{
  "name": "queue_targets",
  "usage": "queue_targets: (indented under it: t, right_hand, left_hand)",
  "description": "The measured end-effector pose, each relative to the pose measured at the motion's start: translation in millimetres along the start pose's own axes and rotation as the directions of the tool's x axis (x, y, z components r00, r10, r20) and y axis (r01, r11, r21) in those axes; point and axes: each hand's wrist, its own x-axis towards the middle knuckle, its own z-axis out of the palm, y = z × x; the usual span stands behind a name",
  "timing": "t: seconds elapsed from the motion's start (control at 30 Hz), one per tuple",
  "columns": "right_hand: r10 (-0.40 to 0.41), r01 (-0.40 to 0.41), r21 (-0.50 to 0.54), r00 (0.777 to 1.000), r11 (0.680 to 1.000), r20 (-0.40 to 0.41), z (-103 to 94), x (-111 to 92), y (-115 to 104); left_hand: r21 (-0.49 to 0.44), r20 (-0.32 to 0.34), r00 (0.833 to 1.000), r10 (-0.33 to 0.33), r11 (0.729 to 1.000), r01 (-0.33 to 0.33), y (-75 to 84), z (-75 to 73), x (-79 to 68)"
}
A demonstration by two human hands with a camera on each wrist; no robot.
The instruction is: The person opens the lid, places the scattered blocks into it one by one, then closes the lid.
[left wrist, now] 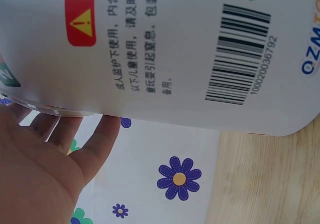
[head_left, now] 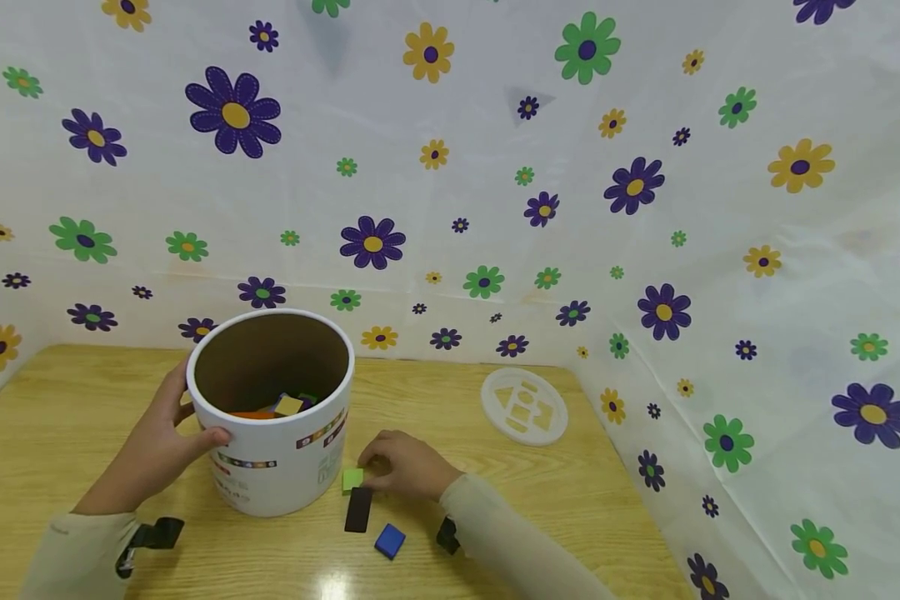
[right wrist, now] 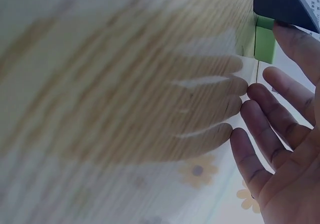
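A white cylindrical tub (head_left: 270,467) stands on the table with colored pieces inside. My left hand (head_left: 153,437) holds its left side just below the rim, thumb across the front; in the left wrist view the fingers (left wrist: 102,139) lie against the wall. Right of the tub, a light green block (head_left: 352,481) touches a dark rectangular tile (head_left: 357,510). My right hand (head_left: 408,467) is beside the green block, its thumb (right wrist: 297,47) at the block and the other fingertips down at the tabletop, apart from it. A blue block (head_left: 390,542) lies nearer to me.
Inside the tub are a yellow piece (head_left: 288,406) and an orange piece (head_left: 251,414), with others partly hidden. A white round stencil plate (head_left: 525,379) with shaped cutouts lies at the back right. Flower-printed cloth (head_left: 480,208) encloses the wooden table (head_left: 420,392).
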Motion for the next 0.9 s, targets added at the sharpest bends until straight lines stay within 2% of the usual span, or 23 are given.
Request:
queue_targets:
  t: [0.33,0.67,0.9]
  right_hand:
    - [0.006,-0.006,-0.006,1.0,1.0,0.009,0.3,1.8,1.9]
    - [0.041,-0.038,0.046,0.996,0.998,-0.078,-5.9,-2.7,9.4]
    - [0.066,-0.061,0.056,0.993,0.997,-0.096,-12.8,-8.8,12.1]
  left_hand:
    - [0.0,-0.001,1.0,0.007,1.0,-0.007,0.5,0.0,-0.8]
    - [-0.01,-0.004,1.0,0.019,1.0,-0.019,0.6,0.0,-1.0]
    - [-0.006,-0.004,1.0,0.012,1.0,-0.012,-0.3,0.1,-0.4]
